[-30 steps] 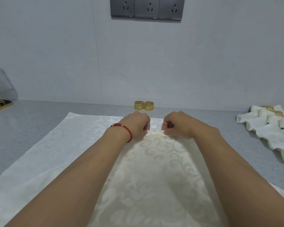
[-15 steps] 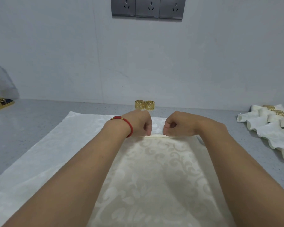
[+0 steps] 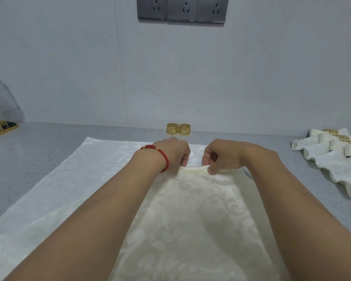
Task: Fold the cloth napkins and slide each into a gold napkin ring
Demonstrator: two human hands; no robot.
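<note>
From the head camera, both hands meet at the far edge of a cream patterned napkin that lies on a larger white cloth spread over a grey counter. The left hand has its fingers curled down and pressed close together, and they pinch the napkin's folded far edge. A red bracelet sits on that wrist. The right hand is just beside it, fingers curled, thumb and fingertips pinching the same fold, which rises in a small ridge between the two hands.

Just beyond the fingers, two gold napkin rings stand upright and touching each other on the counter, apart from the cloth. Well to the right of the right hand's fingers lies a row of finished napkins, rolled and already in gold rings. Far to the left of the left hand's fingers, at the frame's edge, sits a clear bag on a dark gold-rimmed tray. Above, on the wall, are grey power sockets.
</note>
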